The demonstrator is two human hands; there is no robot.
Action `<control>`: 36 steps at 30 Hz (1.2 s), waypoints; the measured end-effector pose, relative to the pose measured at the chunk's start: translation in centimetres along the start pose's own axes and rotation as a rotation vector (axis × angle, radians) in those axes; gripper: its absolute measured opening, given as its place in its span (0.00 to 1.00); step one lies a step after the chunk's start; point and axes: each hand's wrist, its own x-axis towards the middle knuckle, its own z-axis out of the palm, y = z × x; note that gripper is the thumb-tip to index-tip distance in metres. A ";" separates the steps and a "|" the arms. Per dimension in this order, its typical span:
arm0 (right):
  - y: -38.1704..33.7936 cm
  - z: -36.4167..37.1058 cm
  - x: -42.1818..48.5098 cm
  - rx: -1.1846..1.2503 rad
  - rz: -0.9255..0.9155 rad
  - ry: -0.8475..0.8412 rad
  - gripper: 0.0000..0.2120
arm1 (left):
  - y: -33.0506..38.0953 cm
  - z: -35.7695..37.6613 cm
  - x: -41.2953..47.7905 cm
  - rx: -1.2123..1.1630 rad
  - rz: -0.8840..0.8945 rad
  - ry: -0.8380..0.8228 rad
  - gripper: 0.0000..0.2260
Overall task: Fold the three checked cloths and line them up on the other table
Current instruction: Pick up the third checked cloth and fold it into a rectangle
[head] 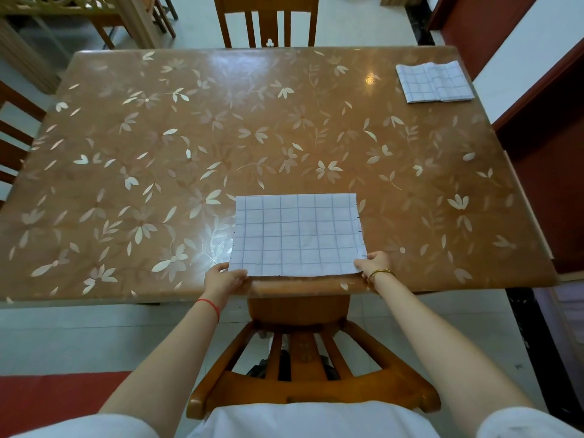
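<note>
Your left grip [226,279] pinches the near-left corner of the checked cloth [297,235], thumb on top and fingers curled under the hem. Your right grip [374,263] clamps the near-right corner the same way. The cloth lies flat on the counter [158,137], grid side up. Its near hem runs along the counter's near edge, about midway between the near corners, and its far hem points toward the counter's centre.

A second checked cloth [434,82] sits folded into a small square at the far-right corner of the counter, well apart from the one you hold. A wooden chair [300,374] stands between you and the near edge. Another chair [268,20] is pushed up to the far edge.
</note>
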 end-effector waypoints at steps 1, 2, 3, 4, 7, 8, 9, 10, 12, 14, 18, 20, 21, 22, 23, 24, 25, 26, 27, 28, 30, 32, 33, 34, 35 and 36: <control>0.3 0.0 -0.1 -0.012 -0.002 0.007 0.09 | -0.5 -0.2 -0.1 0.016 0.004 0.003 0.20; 0.5 0.0 -0.3 -0.020 -0.003 0.013 0.09 | -0.9 -0.4 -0.3 0.036 0.000 0.006 0.21; 0.8 0.2 -0.3 -0.019 -0.006 0.022 0.10 | -1.4 -0.6 -0.3 0.049 0.000 0.011 0.20; 0.8 0.2 -0.5 -0.023 -0.016 0.025 0.11 | -1.6 -0.8 -0.4 0.064 -0.002 0.011 0.19; 1.2 0.3 -0.4 -0.071 -0.054 0.027 0.13 | -2.3 -1.2 -0.4 0.046 -0.008 -0.007 0.21; 1.3 0.3 -0.4 -0.095 -0.059 0.033 0.12 | -2.3 -1.3 -0.5 0.053 0.000 -0.005 0.22; 1.4 0.4 -0.3 -0.120 -0.067 0.043 0.11 | -2.4 -1.5 -0.4 0.052 0.014 0.006 0.22; 1.5 0.4 -0.2 -0.151 -0.078 0.054 0.11 | -2.4 -1.6 -0.5 0.063 0.032 0.026 0.21; 1.5 0.5 0.1 -0.230 -0.112 0.075 0.13 | -2.1 -1.7 -0.5 0.084 0.070 0.059 0.18; 1.6 0.6 0.5 -0.295 -0.126 0.091 0.18 | -1.7 -1.8 -0.3 0.115 0.082 0.057 0.17; 1.4 0.8 1.1 -0.388 -0.110 0.107 0.15 | -1.5 -2.3 0.6 0.345 0.093 0.087 0.14; 1.0 0.9 0.8 -0.375 -0.147 0.200 0.13 | -1.0 -2.4 0.2 0.558 0.215 0.187 0.13; 0.6 1.1 0.6 -0.375 -0.197 0.257 0.15 | -0.6 -2.3 0.0 0.630 0.304 0.231 0.14; 0.1 1.3 0.4 -0.399 -0.268 0.299 0.15 | 0.0 -2.2 -0.1 0.674 0.393 0.258 0.14; -0.6 1.7 0.2 -0.437 -0.353 0.324 0.14 | 0.5 -2.0 0.1 0.709 0.478 0.263 0.14; -1.4 2.2 0.1 -0.476 -0.436 0.333 0.13 | 1.2 -1.8 0.5 0.752 0.566 0.250 0.14; -2.3 2.8 0.1 -0.515 -0.517 0.329 0.13 | 1.6 -1.5 1.1 0.809 0.643 0.219 0.15; -3.3 3.5 0.1 -0.556 -0.588 0.314 0.13 | 2.2 -1.1 1.6 0.874 0.710 0.180 0.16; -4.4 4.3 0.1 -0.593 -0.653 0.289 0.14 | 2.7 -0.7 2.1 0.921 0.760 0.140 0.18; -5.5 5.2 0.1 -0.617 -0.713 0.252 0.15 | 3.3 -0.3 2.5 0.947 0.796 0.101 0.20; -7.6 6.9 0.1 -0.639 -0.821 0.163 0.17 | 4.5 0.6 3.3 0.985 0.860 0.052 0.23; -9.4 8.6 0.2 -0.665 -0.902 0.079 0.19 | 5.6 1.4 4.4 1.068 0.898 0.031 0.26; -10.1 9.4 0.4 -0.696 -0.928 0.042 0.20 | 5.9 1.7 5.0 1.117 0.899 0.025 0.27; -10.7 10.1 0.4 -0.741 -0.946 0.005 0.21 | 6.2 2.0 5.5 1.161 0.886 0.016 0.28; -11.2 10.8 0.5 -0.797 -0.961 -0.030 0.22 | 6.4 2.2 5.9 1.197 0.868 0.009 0.29; -11.6 11.5 0.6 -0.860 -0.972 -0.064 0.23 | 6.6 2.4 6.4 1.233 0.844 0.003 0.30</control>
